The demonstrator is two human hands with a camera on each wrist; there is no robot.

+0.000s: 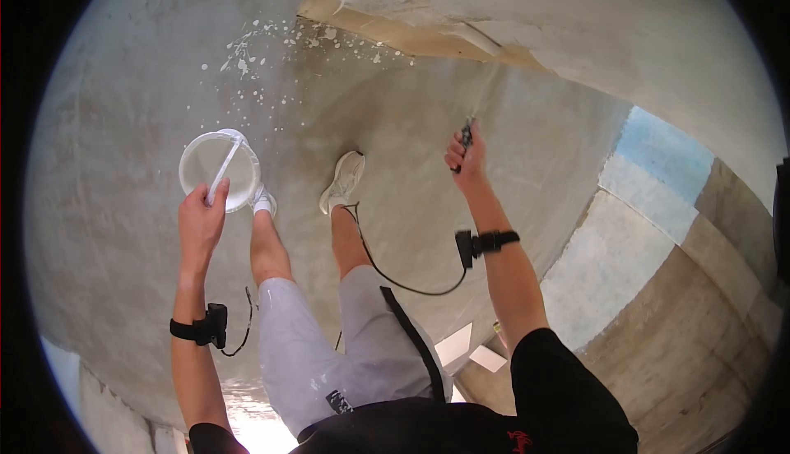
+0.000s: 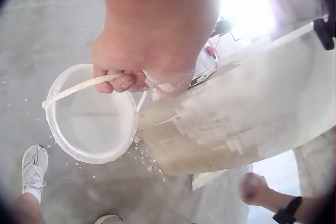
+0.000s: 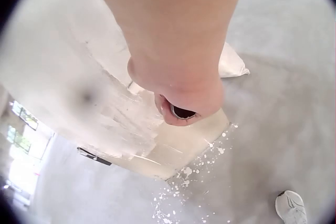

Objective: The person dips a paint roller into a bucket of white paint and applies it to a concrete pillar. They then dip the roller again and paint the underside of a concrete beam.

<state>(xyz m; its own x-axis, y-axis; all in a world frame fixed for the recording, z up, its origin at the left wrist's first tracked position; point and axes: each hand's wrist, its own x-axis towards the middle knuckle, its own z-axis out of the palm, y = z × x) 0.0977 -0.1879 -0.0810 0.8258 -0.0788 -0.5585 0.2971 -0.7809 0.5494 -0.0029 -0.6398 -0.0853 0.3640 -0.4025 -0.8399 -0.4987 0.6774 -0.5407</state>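
Note:
In the head view my left hand holds the white strap handle of a round white bucket. The left wrist view shows the fingers curled round that handle, above the bucket's open top; the inside looks whitish. Out to the right, my right hand grips a tool by its dark handle. The rounded dark butt of that handle shows inside the fist in the right wrist view. The tool's working end is blurred or hidden, so I cannot tell its kind.
White splashes dot the grey floor ahead of the bucket. A wall with smeared white coating and a tan lower band stands in front. Pale blue and white panels lie to the right. Cables hang from both wrist cameras.

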